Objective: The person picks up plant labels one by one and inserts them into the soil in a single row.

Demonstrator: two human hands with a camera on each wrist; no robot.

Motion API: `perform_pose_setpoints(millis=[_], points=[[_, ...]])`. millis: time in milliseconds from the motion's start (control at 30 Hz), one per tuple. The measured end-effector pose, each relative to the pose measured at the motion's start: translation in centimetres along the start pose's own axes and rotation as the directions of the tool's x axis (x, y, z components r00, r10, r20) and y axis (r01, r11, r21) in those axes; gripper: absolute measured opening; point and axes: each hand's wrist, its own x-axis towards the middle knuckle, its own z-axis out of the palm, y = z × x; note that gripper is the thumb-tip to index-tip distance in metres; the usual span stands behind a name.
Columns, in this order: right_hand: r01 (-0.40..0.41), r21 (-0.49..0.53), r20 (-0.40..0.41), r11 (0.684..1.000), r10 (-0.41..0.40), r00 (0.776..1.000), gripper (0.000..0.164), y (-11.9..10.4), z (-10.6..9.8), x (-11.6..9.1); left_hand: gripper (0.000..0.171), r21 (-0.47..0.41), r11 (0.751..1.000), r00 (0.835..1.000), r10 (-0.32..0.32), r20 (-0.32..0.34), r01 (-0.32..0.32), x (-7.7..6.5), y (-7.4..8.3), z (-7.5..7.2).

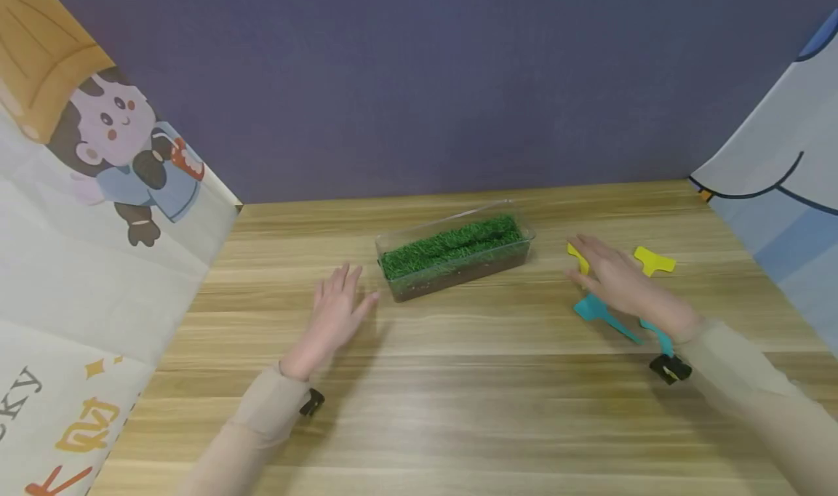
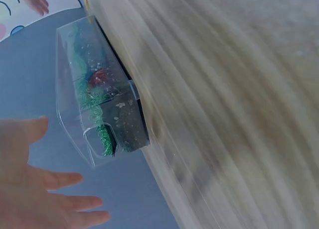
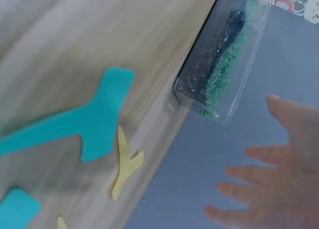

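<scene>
A clear plastic box (image 1: 401,290) holds dark soil and strips of green artificial grass (image 1: 452,247). My left hand (image 1: 335,313) hovers to the left of the box, fingers spread and holding nothing. Over on the right, my right hand (image 1: 618,281) is held above several T-shaped plant labels, its fingers extended and apart. One yellow label (image 1: 583,263) is partly hidden under that hand, and another yellow label (image 1: 655,261) lies beyond it. A teal label (image 1: 592,308) is below the palm; a second teal label (image 1: 660,336) is partly covered by the wrist.
The wood-grain table (image 1: 458,409) meets a dark blue backdrop (image 1: 458,81) at its far edge. Printed cloths hang on both sides, the left one (image 1: 65,278) showing a cartoon figure. Small black devices (image 1: 671,369) are strapped at the wrists.
</scene>
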Motion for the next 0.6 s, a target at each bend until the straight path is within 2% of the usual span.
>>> perform_pose_setpoints(millis=[100, 233, 433, 600], points=[[-0.012, 0.028, 0.016, 1.0, 0.012, 1.0, 0.063, 0.1, -0.3, 1.0, 0.06, -0.017, 1.0, 1.0, -0.002, -0.023, 0.001, 0.6, 0.1, -0.1], [-0.032, 0.078, 0.043, 0.996, 0.029, 0.999, 0.062, 0.1, -0.7, 2.3, 0.056, -0.082, 0.997, 0.999, -0.015, -0.041, 0.012, 1.4, 0.3, -0.2], [-0.027, 0.08, 0.065, 0.996, 0.022, 0.998, 0.059, 0.1, -0.5, 4.6, 0.054, -0.179, 0.982, 0.998, -0.063, -0.02, 0.059, 2.7, 0.4, -0.2], [-0.03, 0.119, 0.075, 0.992, 0.021, 0.997, 0.058, 0.1, -0.2, 6.3, 0.053, -0.25, 0.964, 0.995, -0.1, -0.012, 0.094, 3.6, 0.7, -0.2]])
